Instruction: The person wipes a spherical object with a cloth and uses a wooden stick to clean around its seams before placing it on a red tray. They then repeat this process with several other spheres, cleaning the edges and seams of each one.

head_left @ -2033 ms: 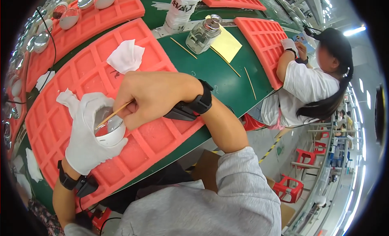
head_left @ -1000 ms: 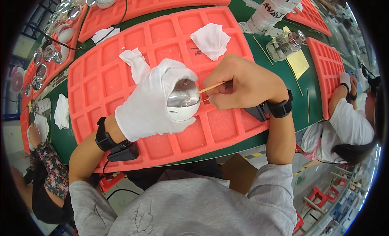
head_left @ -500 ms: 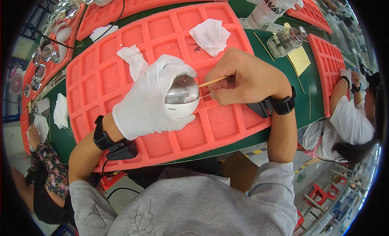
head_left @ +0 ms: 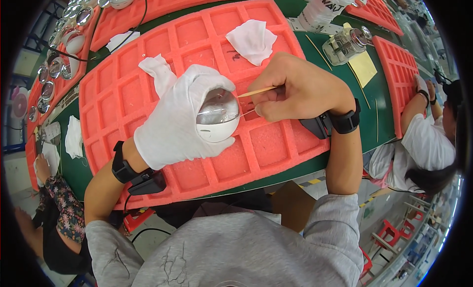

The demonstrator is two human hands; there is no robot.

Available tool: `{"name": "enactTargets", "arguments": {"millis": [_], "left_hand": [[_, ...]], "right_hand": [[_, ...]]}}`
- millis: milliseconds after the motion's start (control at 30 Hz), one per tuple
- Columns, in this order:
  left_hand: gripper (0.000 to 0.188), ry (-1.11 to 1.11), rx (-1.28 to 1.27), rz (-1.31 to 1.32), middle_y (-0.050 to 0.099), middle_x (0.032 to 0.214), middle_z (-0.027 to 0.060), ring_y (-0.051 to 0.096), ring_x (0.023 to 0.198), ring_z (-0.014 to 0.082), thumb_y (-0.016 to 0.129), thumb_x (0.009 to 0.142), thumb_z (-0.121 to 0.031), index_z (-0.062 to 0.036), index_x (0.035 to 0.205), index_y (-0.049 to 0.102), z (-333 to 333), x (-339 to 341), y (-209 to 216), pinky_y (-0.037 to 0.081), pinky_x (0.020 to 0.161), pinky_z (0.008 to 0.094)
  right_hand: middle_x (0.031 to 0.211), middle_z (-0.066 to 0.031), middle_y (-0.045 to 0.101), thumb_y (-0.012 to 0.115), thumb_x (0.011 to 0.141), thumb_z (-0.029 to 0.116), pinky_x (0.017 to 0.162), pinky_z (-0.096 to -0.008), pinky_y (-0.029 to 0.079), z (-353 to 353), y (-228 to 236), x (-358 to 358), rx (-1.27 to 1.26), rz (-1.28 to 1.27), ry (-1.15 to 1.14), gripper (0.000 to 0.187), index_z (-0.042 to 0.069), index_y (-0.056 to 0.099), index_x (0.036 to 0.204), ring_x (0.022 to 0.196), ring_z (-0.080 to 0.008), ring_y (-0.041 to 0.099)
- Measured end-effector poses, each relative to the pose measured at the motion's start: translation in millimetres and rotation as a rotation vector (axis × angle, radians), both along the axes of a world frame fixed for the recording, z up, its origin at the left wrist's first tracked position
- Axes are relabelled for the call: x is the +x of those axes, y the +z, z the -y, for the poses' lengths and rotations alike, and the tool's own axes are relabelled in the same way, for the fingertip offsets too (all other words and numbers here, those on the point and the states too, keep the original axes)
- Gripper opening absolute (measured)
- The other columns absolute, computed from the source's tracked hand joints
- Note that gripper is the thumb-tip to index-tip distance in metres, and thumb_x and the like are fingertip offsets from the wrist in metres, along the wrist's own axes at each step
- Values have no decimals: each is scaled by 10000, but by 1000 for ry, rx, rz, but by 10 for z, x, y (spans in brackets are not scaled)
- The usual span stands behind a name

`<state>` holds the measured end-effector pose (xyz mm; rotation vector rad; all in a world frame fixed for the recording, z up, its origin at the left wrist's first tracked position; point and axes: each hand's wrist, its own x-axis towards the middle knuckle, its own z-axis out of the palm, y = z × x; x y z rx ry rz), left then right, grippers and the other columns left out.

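My left hand [head_left: 170, 122], in a white glove, is wrapped round a ball-shaped white device [head_left: 215, 132] with a clear dome [head_left: 217, 107] on top. The dome faces up and shows a shiny interior. My bare right hand [head_left: 298, 92] is closed beside it, pinching a pointed wooden stick [head_left: 257, 91]. Its tip is at the dome's right edge; whether it touches, I cannot tell. From under the same fingers a second, thinner stick [head_left: 248, 113] reaches the seam between dome and white shell. Both hands are above a red foam tray [head_left: 268, 148] with square pockets.
White cloths [head_left: 252, 42] lie on the tray. Right of it, on the green table [head_left: 315, 55], are a glass jar [head_left: 342, 48], yellow paper [head_left: 363, 69], thin sticks and a plastic bottle [head_left: 318, 13]. More domes [head_left: 48, 89] sit far left. Co-workers [head_left: 428, 134] sit on both sides.
My right hand has shifted slightly, and the pointed stick's tip has moved a little farther up along the dome's edge. The left hand's hold on the device looks the same.
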<state>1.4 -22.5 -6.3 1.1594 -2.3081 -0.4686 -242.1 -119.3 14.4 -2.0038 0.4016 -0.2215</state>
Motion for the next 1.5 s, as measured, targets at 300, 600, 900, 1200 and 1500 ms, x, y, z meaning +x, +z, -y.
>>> {"name": "enactTargets", "arguments": {"millis": [300, 600, 900, 1200, 1500], "left_hand": [[746, -8, 17, -18, 561, 1136, 54, 601, 1034, 217, 909, 610, -220, -128, 1259, 552, -6, 10, 8, 196, 1098, 482], [749, -27, 59, -124, 560, 1114, 51, 591, 1059, 209, 912, 608, -223, -112, 1259, 560, -9, 18, -55, 100, 1129, 530], [749, -32, 30, -98, 558, 1106, 41, 588, 1058, 195, 908, 604, -216, -99, 1258, 562, 21, -3, -28, 44, 1141, 530], [780, -37, 4, -43, 553, 1129, 63, 560, 1085, 228, 918, 594, -226, -94, 1273, 558, 19, 6, -8, 79, 1143, 521], [811, -22, 68, -26, 534, 1185, 107, 500, 1151, 300, 930, 583, -245, -108, 1291, 560, 1, 24, -16, 195, 1141, 488]], "right_hand": [[576, -45, 457, 637, 777, 11, 511, -307, 335, 27, 18, -18, -33, -25, 17, 100, -16, 576, 702, 536, -144, 399], [581, -39, 463, 638, 786, 15, 511, -304, 340, 63, -23, -47, -65, -9, 27, 98, -19, 587, 710, 536, -136, 404], [582, -36, 471, 642, 793, 22, 513, -293, 344, 75, 3, -69, -56, -25, 10, 82, -18, 612, 728, 538, -128, 415], [584, -32, 454, 636, 801, 19, 518, -290, 333, 91, -21, -85, -51, -9, -7, 92, -20, 597, 727, 542, -120, 391], [589, -34, 453, 629, 804, 9, 526, -289, 331, 138, -42, -105, -54, -27, 22, 102, -31, 586, 721, 554, -116, 392]]}}
